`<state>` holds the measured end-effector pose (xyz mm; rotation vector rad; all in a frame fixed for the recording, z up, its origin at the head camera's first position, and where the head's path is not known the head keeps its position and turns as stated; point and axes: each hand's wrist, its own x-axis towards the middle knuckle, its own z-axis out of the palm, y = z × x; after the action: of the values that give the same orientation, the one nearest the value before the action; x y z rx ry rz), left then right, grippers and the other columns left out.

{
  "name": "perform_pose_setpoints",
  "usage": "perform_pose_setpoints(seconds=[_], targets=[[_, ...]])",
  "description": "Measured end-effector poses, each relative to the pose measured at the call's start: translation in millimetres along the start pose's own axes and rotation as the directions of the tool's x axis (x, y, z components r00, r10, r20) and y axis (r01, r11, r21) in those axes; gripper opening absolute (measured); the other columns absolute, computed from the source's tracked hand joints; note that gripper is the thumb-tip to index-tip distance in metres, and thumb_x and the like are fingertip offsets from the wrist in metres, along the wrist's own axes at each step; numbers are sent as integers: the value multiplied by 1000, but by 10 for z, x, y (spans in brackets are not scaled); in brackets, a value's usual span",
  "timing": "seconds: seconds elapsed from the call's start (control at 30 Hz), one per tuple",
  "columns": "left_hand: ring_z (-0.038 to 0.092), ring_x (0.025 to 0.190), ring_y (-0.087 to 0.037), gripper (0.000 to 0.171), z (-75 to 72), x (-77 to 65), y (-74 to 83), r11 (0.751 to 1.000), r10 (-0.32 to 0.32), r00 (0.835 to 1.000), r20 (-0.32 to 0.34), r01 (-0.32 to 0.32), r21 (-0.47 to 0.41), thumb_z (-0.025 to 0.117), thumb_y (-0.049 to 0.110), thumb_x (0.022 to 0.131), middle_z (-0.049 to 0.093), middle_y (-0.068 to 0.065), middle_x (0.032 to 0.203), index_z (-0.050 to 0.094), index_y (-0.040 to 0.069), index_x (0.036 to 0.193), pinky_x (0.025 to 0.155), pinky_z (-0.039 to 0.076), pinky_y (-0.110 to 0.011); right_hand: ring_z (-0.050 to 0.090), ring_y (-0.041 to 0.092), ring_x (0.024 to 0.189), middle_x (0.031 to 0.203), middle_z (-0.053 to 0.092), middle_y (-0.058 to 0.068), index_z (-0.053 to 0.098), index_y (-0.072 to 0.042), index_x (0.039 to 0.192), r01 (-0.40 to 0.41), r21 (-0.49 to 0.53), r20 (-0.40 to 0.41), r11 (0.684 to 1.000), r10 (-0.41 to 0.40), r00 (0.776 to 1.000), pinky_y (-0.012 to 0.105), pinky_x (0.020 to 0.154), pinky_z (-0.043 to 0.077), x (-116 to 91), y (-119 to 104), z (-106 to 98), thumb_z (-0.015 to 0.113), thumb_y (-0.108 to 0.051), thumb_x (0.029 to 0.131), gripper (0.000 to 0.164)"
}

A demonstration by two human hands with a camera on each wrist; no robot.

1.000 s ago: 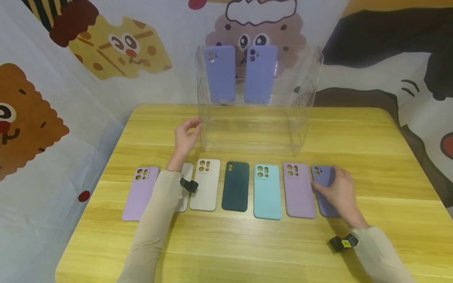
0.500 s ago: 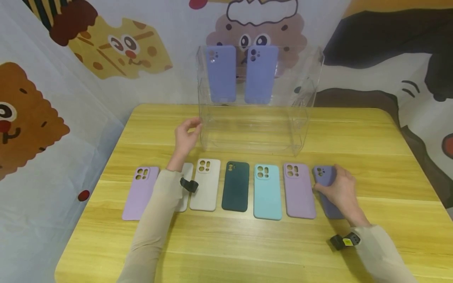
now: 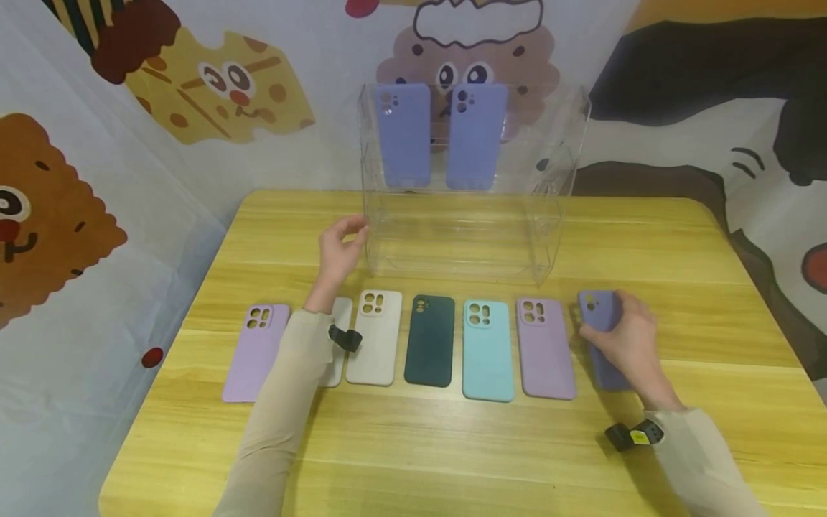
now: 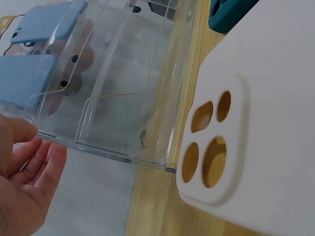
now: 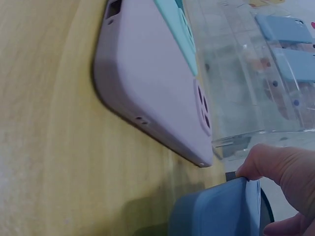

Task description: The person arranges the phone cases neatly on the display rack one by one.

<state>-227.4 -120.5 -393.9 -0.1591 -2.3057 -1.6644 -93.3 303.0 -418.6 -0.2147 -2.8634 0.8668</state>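
Observation:
My right hand [image 3: 633,337] grips a periwinkle phone case [image 3: 599,309] by its sides, thumb on the left edge. In the right wrist view this phone case [image 5: 216,211] looks tilted, its edge raised off the wood. At the left side of a clear acrylic display stand [image 3: 452,251], my left hand [image 3: 340,251] holds the panel's edge between thumb and curled fingers. The left wrist view has the hand [image 4: 29,172] at that panel, fingertips partly hidden. Two periwinkle phone cases [image 3: 405,136] stand on the stand's upper tier.
Lying in a row are a lilac case [image 3: 255,352], a white case partly under the left sleeve, a cream case [image 3: 375,345], a dark green case [image 3: 429,341], a turquoise case [image 3: 488,352] and another lilac case [image 3: 545,352]. A cartoon cloth [image 3: 213,158] hangs behind the wooden table [image 3: 452,459].
My right hand has shifted slightly right and away from me, taking the periwinkle phone case with it and widening the gap to the lilac one. The left hand stays put.

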Motion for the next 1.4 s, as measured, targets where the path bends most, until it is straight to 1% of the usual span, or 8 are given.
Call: perform_pose_setpoints(seconds=[0.1,0.13,0.4,0.57,0.83,0.93,1.13,1.4], targets=[[59,99,-34,21,19,57,-184,1000,-4,1000,-5,4,-10,60,-1,89,63,-26,107,62,-11,107,83,55,-43,37,55,105,121,40,43,30,20,132,6,7,-17,1000,-6,1000,68,87,36,3,-13,-10,76,-8,69,82],[60,99,-34,21,19,57,-189,1000,-7,1000,-6,7,-10,60,0,89,63,-25,107,63,-10,107,83,55,-42,37,55,105,122,40,43,30,20,132,9,8,-23,1000,-9,1000,68,87,36,6,-20,-14,76,-8,69,82],[60,97,-30,20,10,42,-157,1000,-7,1000,-13,7,-2,61,1,89,65,-22,105,64,-8,106,82,56,-35,39,53,104,121,41,42,32,19,132,58,13,-80,998,-57,995,68,86,38,45,-95,-67,77,-9,69,82],[60,98,-30,20,9,44,-153,1000,-7,1000,-13,7,-5,61,0,89,65,-22,106,63,-8,106,82,56,-35,43,52,100,119,45,40,36,18,130,132,37,-149,991,-125,981,66,83,39,112,-178,-106,76,-7,68,78],[59,100,-33,22,17,51,-167,1000,-4,1000,-3,4,-23,62,1,88,63,-24,109,63,-8,109,84,55,-42,40,51,105,125,44,37,36,12,134,156,68,-190,985,-141,972,65,86,36,257,-409,-179,73,-9,69,77],[59,100,-32,22,22,53,-170,1000,-10,1000,-5,10,-12,62,1,88,64,-23,109,63,-8,109,84,55,-39,39,50,107,126,44,35,36,10,135,170,89,-207,981,-148,967,65,88,34,298,-484,-192,73,-8,69,78],[60,98,-29,21,21,61,-183,1000,-9,1000,-4,9,-10,61,1,88,64,-22,107,63,-8,107,82,56,-35,39,47,107,126,44,34,37,9,135,199,117,-232,973,-168,958,63,84,37,370,-650,-234,71,-9,70,76],[59,99,-32,22,16,57,-174,1000,-9,1000,-1,9,-24,62,0,88,64,-24,107,62,-9,108,84,55,-38,40,44,106,125,45,32,37,8,136,269,141,-290,953,-220,931,59,85,37,536,-907,-347,69,-10,70,75]])
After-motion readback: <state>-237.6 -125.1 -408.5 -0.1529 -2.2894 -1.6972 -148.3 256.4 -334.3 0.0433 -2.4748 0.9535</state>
